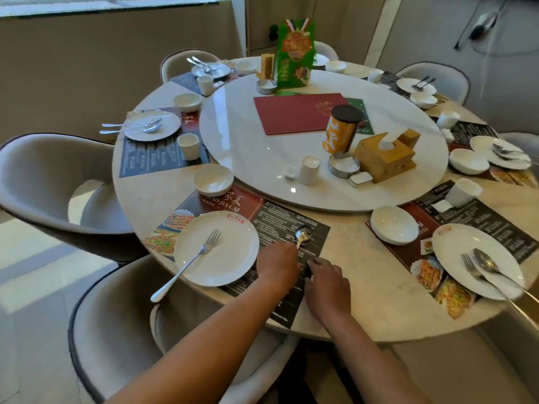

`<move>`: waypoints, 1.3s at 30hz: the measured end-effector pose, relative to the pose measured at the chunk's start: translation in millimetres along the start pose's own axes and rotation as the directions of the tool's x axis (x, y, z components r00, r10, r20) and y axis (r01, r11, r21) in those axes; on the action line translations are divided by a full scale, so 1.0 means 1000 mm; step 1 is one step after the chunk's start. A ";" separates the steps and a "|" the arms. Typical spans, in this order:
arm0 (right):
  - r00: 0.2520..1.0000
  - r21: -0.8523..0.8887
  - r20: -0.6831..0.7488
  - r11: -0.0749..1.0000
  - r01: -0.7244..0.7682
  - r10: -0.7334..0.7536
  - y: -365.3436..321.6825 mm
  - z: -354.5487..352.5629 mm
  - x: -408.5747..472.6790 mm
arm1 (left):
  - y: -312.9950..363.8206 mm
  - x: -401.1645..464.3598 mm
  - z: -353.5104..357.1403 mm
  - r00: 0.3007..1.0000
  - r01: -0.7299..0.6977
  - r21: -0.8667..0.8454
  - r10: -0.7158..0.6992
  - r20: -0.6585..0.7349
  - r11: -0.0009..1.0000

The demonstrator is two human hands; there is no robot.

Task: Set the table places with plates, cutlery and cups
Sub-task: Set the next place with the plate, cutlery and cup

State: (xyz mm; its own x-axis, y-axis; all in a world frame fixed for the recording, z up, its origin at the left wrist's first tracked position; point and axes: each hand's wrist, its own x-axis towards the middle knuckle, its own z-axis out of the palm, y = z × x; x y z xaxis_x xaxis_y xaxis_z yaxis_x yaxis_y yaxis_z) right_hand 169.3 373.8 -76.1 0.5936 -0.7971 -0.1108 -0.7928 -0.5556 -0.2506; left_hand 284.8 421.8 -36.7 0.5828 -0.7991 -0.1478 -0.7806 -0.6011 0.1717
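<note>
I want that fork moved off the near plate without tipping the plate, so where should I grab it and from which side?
Grip the fork by its handle end, which overhangs the plate rim toward the near-left chair. Come from that near-left side: the tines rest on the plate, while the handle sticks out free over the table edge.

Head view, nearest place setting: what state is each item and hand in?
Plate: flat on placemat, fork on it.
Fork: across plate, handle overhanging.
Spoon: held by left hand.
Bowl: upright, empty.
Right hand: resting on placemat, holding nothing visible.
</note>
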 end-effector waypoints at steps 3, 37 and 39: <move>1.000 0.011 0.018 1.000 0.022 -0.023 0.005 0.000 0.001 | 0.004 0.007 0.007 1.000 0.015 0.000 -0.015 0.022 1.000; 0.980 0.500 0.192 0.855 -0.134 0.041 -0.116 0.023 0.021 | -0.181 -0.092 -0.003 0.851 0.494 -0.568 -0.499 0.162 0.659; 0.978 0.504 0.205 0.852 -0.141 0.041 -0.115 0.021 0.022 | -0.182 -0.093 -0.003 0.865 0.472 -0.542 -0.485 0.132 0.695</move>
State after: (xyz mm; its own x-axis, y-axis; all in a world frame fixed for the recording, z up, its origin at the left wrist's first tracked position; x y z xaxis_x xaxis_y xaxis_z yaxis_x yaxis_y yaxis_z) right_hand 276.7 425.4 -70.3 0.5763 -0.7538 -0.3157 -0.6899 -0.2417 -0.6823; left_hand 373.3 605.0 -51.1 0.8526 -0.3976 -0.3392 -0.1448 -0.8033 0.5777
